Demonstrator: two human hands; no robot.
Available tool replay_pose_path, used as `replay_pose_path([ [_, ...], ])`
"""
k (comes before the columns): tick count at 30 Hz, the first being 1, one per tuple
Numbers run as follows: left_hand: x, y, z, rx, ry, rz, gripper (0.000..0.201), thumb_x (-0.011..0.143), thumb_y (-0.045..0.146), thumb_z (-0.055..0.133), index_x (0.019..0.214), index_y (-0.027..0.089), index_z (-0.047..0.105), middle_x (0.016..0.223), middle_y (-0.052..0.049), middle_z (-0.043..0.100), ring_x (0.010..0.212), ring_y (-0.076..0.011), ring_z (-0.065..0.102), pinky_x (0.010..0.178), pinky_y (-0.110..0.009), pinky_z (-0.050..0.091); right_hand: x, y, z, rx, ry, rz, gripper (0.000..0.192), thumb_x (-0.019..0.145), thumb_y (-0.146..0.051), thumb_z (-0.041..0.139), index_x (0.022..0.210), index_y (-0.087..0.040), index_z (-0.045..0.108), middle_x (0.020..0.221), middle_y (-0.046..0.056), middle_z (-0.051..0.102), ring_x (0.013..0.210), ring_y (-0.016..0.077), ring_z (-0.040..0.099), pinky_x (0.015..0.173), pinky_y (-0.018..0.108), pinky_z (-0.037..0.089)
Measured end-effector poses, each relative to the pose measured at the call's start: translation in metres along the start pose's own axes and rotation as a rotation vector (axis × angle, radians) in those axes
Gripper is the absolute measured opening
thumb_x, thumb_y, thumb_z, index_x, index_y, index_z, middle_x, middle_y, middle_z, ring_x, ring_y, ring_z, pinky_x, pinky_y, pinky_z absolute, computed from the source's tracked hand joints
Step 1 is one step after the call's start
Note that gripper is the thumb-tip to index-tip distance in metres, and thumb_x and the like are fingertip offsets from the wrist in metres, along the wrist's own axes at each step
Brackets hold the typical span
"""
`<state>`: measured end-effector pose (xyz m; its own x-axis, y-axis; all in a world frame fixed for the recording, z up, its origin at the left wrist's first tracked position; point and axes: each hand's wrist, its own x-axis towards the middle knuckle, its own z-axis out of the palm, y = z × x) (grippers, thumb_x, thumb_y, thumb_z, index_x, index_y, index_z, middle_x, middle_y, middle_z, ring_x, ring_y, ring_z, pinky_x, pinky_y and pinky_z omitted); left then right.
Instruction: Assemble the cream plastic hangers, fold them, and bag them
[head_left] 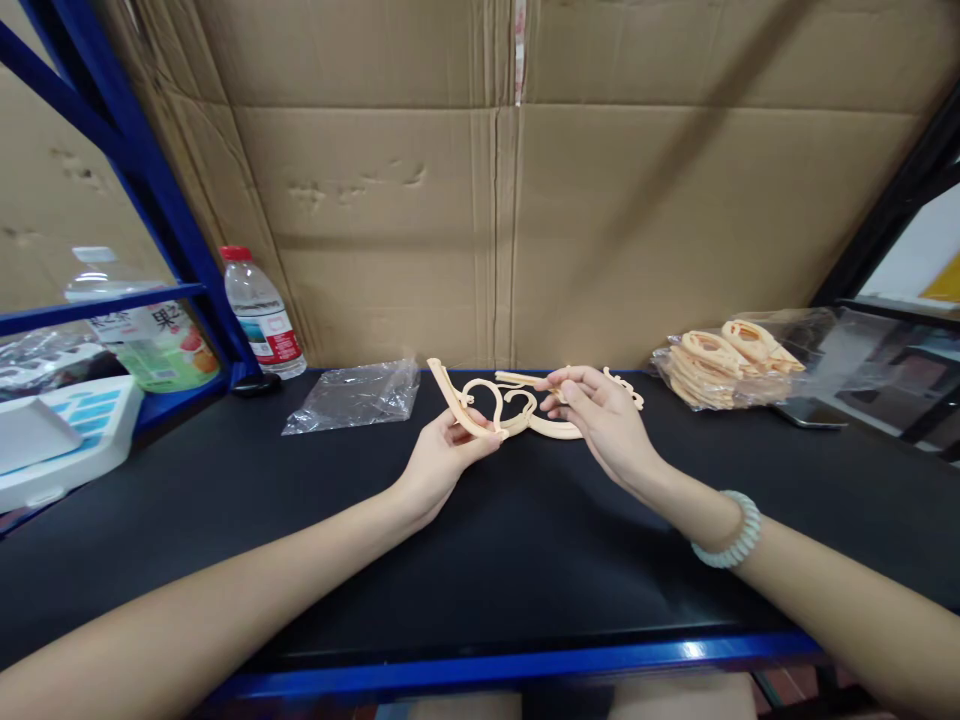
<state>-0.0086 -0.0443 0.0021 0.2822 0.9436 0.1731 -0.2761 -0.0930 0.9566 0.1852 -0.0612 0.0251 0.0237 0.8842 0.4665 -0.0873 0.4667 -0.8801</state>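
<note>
My left hand (442,455) grips a cream plastic folding hanger (450,395), thumb along its lower edge. One arm of this hanger slants up to the left, with its curved hook to the right. My right hand (600,410) is closed, fingers bent and thumb across, around a cream hanger part (517,380) that pokes out to the left; the rest of that part is mostly hidden by the fingers. Between and behind both hands, another cream hanger (555,430) lies on the black table. Curly cream pieces (628,388) show beyond my right hand.
A clear plastic bag (356,395) lies left of my hands. Bagged cream hangers (731,365) sit at the right, over a flat dark object (810,415). A red-capped bottle (262,315), a larger bottle (150,330) and a white-blue tray (67,430) stand left. Cardboard (375,220) backs the table.
</note>
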Motion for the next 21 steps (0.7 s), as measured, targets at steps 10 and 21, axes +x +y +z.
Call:
replay_pose_path([
  [10,-0.003,0.002,0.003,0.083,-0.055,-0.009,0.029,0.065,0.016,0.076,0.083,0.016,0.054,0.081,-0.001,0.065,0.077,-0.0128,0.061,0.065,-0.022,0.048,-0.003,0.015,-0.002,0.301,0.123,0.409,0.053,0.063,-0.001,0.064,0.109,-0.025,0.057,0.11,0.004,0.059,0.081,0.0149,0.065,0.09,0.037,0.051],
  [21,-0.004,0.003,0.003,0.108,-0.089,0.001,0.029,0.067,0.018,0.076,0.084,0.016,0.053,0.085,-0.002,0.065,0.08,-0.0135,0.062,0.063,-0.021,0.049,-0.006,0.019,0.001,0.349,-0.068,0.434,0.012,0.073,-0.017,0.07,0.076,-0.018,0.058,0.078,-0.001,0.061,0.083,0.0136,0.061,0.082,0.031,0.05],
])
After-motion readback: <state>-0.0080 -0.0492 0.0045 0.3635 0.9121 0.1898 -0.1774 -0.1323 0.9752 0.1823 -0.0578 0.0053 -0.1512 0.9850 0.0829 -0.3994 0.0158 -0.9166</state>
